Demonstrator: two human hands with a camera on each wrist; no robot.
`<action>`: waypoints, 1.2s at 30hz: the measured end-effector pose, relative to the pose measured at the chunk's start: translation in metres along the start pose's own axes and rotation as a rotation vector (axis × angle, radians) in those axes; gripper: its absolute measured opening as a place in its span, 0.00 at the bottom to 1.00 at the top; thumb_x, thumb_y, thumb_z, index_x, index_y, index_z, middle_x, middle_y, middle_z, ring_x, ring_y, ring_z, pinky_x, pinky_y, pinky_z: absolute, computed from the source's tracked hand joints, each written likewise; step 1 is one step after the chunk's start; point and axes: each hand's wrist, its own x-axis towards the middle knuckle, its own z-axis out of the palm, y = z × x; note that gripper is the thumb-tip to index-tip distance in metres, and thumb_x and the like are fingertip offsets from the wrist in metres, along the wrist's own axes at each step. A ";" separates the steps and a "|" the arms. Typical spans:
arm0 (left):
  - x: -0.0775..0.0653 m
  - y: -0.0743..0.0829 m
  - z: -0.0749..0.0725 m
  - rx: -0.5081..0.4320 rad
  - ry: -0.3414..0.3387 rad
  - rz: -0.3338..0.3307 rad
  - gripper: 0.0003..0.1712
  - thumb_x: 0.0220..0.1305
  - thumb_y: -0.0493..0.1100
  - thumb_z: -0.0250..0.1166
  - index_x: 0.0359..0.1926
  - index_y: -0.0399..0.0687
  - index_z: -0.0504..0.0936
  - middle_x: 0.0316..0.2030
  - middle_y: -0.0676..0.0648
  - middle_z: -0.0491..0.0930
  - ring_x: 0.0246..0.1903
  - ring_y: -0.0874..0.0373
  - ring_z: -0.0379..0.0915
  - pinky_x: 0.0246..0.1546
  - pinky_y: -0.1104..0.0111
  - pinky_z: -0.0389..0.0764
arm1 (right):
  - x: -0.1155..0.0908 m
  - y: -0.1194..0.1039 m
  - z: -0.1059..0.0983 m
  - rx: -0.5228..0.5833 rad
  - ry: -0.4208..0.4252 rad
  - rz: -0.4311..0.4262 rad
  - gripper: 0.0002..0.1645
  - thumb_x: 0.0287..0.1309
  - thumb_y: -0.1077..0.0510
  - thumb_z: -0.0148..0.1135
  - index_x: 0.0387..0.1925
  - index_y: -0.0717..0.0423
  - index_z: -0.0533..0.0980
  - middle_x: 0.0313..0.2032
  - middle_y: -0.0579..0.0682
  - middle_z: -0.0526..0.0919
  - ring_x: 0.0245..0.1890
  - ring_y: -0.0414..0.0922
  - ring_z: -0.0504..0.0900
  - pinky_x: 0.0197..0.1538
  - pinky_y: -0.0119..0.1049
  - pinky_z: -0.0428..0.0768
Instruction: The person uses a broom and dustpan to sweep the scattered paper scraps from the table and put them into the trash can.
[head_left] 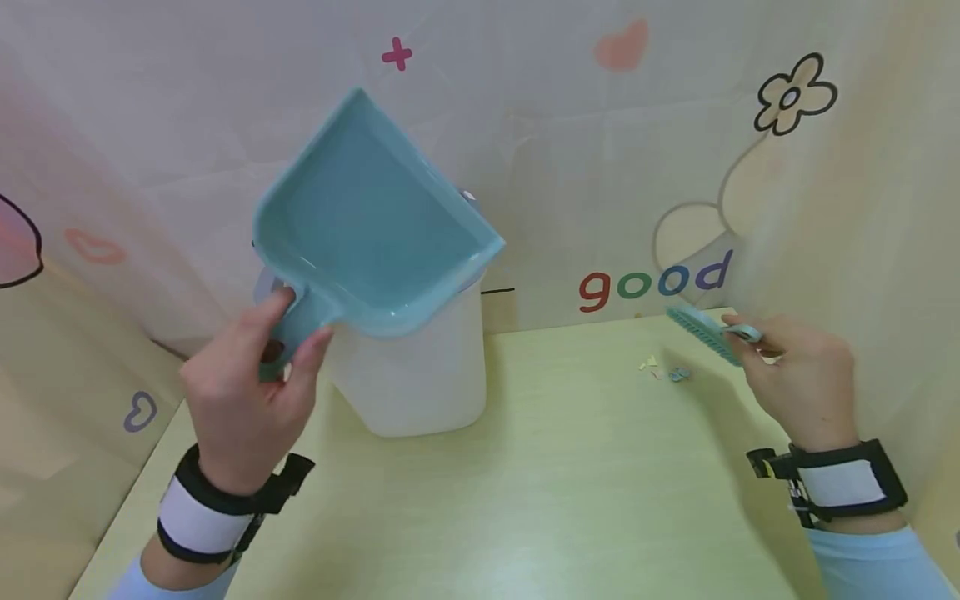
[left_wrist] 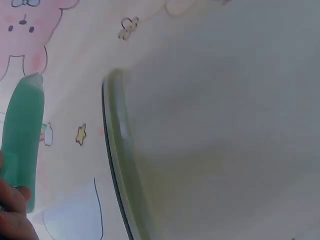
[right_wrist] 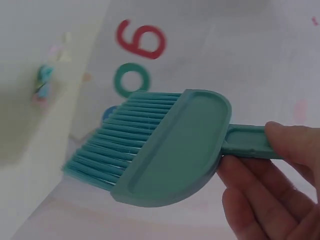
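My left hand (head_left: pixel 247 375) grips the short handle of a light blue dustpan (head_left: pixel 375 217), raised and tilted in front of a white bin (head_left: pixel 420 375). No scraps can be made out in the dustpan. In the left wrist view the dustpan (left_wrist: pixel 22 135) appears edge-on beside the bin's rim (left_wrist: pixel 122 145). At the right, above the table, my right hand (head_left: pixel 802 375) holds a small teal hand brush (right_wrist: pixel 175 150) by its handle, thumb on top, bristles pointing left. Small scraps (head_left: pixel 678 374) lie on the table below and left of the brush.
The pale yellow table (head_left: pixel 562 492) reaches back to a printed curtain (head_left: pixel 525 150) with coloured letters. The curtain also hangs along both sides. Paler bits (head_left: pixel 649 363) lie beside the bluish scraps.
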 end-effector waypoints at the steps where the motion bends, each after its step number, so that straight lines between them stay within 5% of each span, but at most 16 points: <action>1: -0.007 0.005 0.000 -0.046 -0.029 0.000 0.35 0.72 0.64 0.62 0.45 0.32 0.87 0.27 0.37 0.85 0.17 0.50 0.71 0.22 0.63 0.71 | -0.002 0.005 0.004 -0.020 -0.005 -0.010 0.19 0.45 0.71 0.79 0.42 0.59 0.89 0.31 0.59 0.90 0.24 0.28 0.81 0.36 0.12 0.62; 4: -0.030 0.019 -0.002 -0.183 -0.157 0.006 0.33 0.73 0.61 0.62 0.45 0.30 0.87 0.27 0.40 0.87 0.16 0.60 0.71 0.20 0.73 0.72 | -0.009 0.015 0.015 -0.074 -0.035 -0.045 0.18 0.45 0.71 0.79 0.41 0.59 0.89 0.28 0.59 0.89 0.22 0.53 0.84 0.30 0.23 0.64; 10: -0.089 0.040 -0.001 -0.377 -0.407 -0.077 0.22 0.73 0.54 0.66 0.49 0.38 0.87 0.30 0.48 0.87 0.20 0.71 0.70 0.22 0.80 0.74 | -0.021 0.022 0.039 -0.097 -0.125 -0.025 0.18 0.43 0.70 0.81 0.40 0.59 0.89 0.27 0.61 0.89 0.22 0.56 0.85 0.24 0.42 0.73; 14: -0.126 0.048 0.006 -0.379 -0.568 -0.177 0.15 0.66 0.47 0.73 0.50 0.47 0.87 0.30 0.55 0.86 0.22 0.76 0.69 0.25 0.83 0.73 | -0.028 0.015 0.049 -0.085 -0.214 -0.004 0.18 0.44 0.68 0.80 0.42 0.58 0.89 0.30 0.59 0.90 0.24 0.56 0.86 0.24 0.46 0.76; 18: -0.151 0.052 0.016 -0.306 -0.721 -0.253 0.13 0.62 0.47 0.76 0.47 0.55 0.88 0.22 0.66 0.74 0.21 0.78 0.61 0.24 0.84 0.66 | -0.032 0.002 0.052 -0.067 -0.304 0.000 0.18 0.45 0.69 0.78 0.42 0.57 0.90 0.30 0.57 0.90 0.25 0.53 0.86 0.24 0.44 0.76; 22: -0.166 0.054 0.026 -0.243 -0.889 -0.345 0.10 0.64 0.53 0.74 0.44 0.59 0.88 0.19 0.69 0.65 0.19 0.78 0.57 0.22 0.81 0.63 | -0.029 -0.013 0.046 -0.044 -0.397 0.020 0.14 0.48 0.69 0.78 0.40 0.58 0.90 0.32 0.58 0.91 0.29 0.55 0.88 0.29 0.50 0.82; 27: -0.176 0.054 0.036 -0.226 -1.040 -0.442 0.13 0.68 0.59 0.69 0.43 0.58 0.88 0.18 0.68 0.64 0.17 0.76 0.57 0.21 0.77 0.62 | -0.022 -0.033 0.033 0.007 -0.552 0.032 0.10 0.52 0.66 0.76 0.39 0.58 0.90 0.34 0.55 0.91 0.26 0.43 0.83 0.26 0.35 0.77; 31: -0.181 0.055 0.042 -0.214 -1.083 -0.458 0.12 0.69 0.59 0.68 0.41 0.60 0.87 0.17 0.67 0.64 0.17 0.75 0.57 0.21 0.76 0.60 | -0.018 -0.053 0.021 0.067 -0.672 0.056 0.08 0.56 0.64 0.74 0.39 0.54 0.90 0.35 0.51 0.92 0.23 0.37 0.77 0.23 0.29 0.68; 36: -0.186 0.056 0.047 -0.215 -1.110 -0.467 0.11 0.69 0.60 0.68 0.38 0.62 0.86 0.17 0.66 0.64 0.17 0.74 0.57 0.20 0.76 0.59 | -0.016 -0.071 0.010 0.126 -0.721 0.046 0.06 0.58 0.62 0.73 0.37 0.50 0.90 0.34 0.47 0.92 0.26 0.34 0.83 0.25 0.29 0.72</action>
